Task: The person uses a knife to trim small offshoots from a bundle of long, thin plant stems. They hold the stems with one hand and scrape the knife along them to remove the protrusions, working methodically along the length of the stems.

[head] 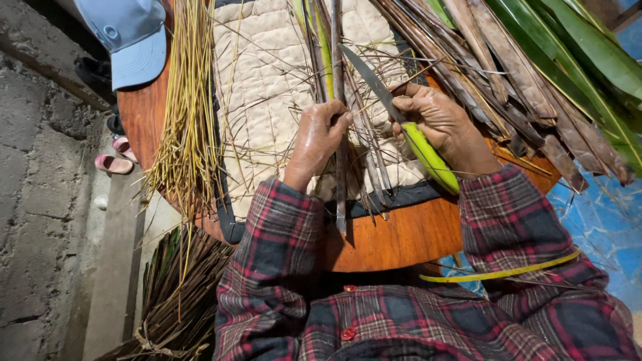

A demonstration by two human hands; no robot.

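Your left hand (321, 130) is pinched tight on a long brown leaf strip (340, 180) lying on the padded cloth (261, 73) over the bench (401, 237), while your right hand (438, 124) grips the green-handled knife (401, 120) against it, so I think you are slicing the strip thin and need slow, steady pulls.

My sleeves (267, 267) are plaid: dark red crossed with navy and thin pale lines, and the buttons (348, 332) down my front are red. The knife (401, 120) in my right hand (438, 124) has a dull grey blade and a bright yellow-green handle. The strip (340, 167) pinched in my left hand (321, 137) is brownish grey. Under it lies a cream cloth (261, 87) quilted in diamonds, edged dark. The round table (401, 241) is glossy orange-brown. Straw-yellow ribs (187, 120) lie in a sheaf, dry brown leaves (508, 73) beside fresh green ones (588, 60). The cap (130, 37) is pale blue, the floor (602, 227) patchy blue, the sandals (115, 160) pink.
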